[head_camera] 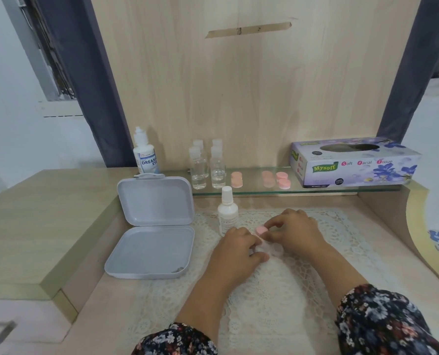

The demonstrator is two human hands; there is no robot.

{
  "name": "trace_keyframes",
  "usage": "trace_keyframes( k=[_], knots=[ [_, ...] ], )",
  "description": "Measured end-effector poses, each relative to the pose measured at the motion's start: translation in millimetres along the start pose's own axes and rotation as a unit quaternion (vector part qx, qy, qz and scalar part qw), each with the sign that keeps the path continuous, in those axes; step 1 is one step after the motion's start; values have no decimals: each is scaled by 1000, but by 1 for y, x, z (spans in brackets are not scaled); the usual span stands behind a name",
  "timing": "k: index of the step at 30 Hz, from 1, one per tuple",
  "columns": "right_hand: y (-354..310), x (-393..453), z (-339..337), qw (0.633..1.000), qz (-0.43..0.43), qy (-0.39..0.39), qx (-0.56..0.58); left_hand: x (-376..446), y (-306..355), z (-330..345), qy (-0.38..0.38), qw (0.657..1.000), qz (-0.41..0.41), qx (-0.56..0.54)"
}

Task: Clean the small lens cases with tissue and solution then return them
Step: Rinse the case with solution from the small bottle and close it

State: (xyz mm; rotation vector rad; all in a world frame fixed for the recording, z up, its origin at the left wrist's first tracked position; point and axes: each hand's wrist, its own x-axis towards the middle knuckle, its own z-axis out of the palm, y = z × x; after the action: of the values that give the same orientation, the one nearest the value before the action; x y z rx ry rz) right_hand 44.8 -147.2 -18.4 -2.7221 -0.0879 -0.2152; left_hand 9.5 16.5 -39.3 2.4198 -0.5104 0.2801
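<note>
- While your left hand (239, 245) curls its fingers round the clear lens case (272, 249) on the lace mat (277, 298), your right hand (296, 233) pinches its pink cap (261, 230) between thumb and fingertips.
- The case sits at the mat's middle, between your hands; you cannot tell what is inside it.
- The grey hinged box (150, 226) lies open just left of the mat, lid propped up; only a small dark speck shows near its front right corner.
- A white spray bottle (228, 210) stands upright just behind your left hand.
- On the glass shelf (251, 192) stand four clear small bottles (208, 166), each partly filled with clear liquid, then pink-capped lens cases (274, 179) in small groups, then the tissue box (354, 162) at the right end; no tissue sticks out of its slot.
- The lens solution bottle (145, 152) stands upright at the shelf's left end.
- The shelf edge runs close behind your hands; bare mat lies to your right and toward you.
- A raised wooden ledge (41, 226) borders the left, a curved edge the right.
- A wood panel (239, 85) backs the desk, with dark curtains on both sides.
</note>
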Motion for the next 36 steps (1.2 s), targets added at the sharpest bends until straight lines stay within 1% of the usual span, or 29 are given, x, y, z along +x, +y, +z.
trace_keyframes(
  k=[7, 16, 23, 27, 31, 36],
  knots=[
    [20, -9, -12, 999, 32, 31, -4, 0, 0, 0, -7, 1000, -3, 4],
    [31, -18, -12, 999, 46, 21, -5, -1, -1, -1, -12, 1000, -14, -24],
    [37, -23, -20, 999, 51, 9, 9, -4, 1, -4, 9, 999, -15, -34],
    [41, -31, -22, 997, 54, 29, 47, -8, 5, -8, 22, 998, -34, -49],
    [35, -38, -25, 993, 29, 50, 106, -11, 10, -15, 32, 993, -74, -81],
    [14, -42, -27, 988, 12, 41, 149, -17, 13, -27, 42, 990, -101, -86]
  ],
)
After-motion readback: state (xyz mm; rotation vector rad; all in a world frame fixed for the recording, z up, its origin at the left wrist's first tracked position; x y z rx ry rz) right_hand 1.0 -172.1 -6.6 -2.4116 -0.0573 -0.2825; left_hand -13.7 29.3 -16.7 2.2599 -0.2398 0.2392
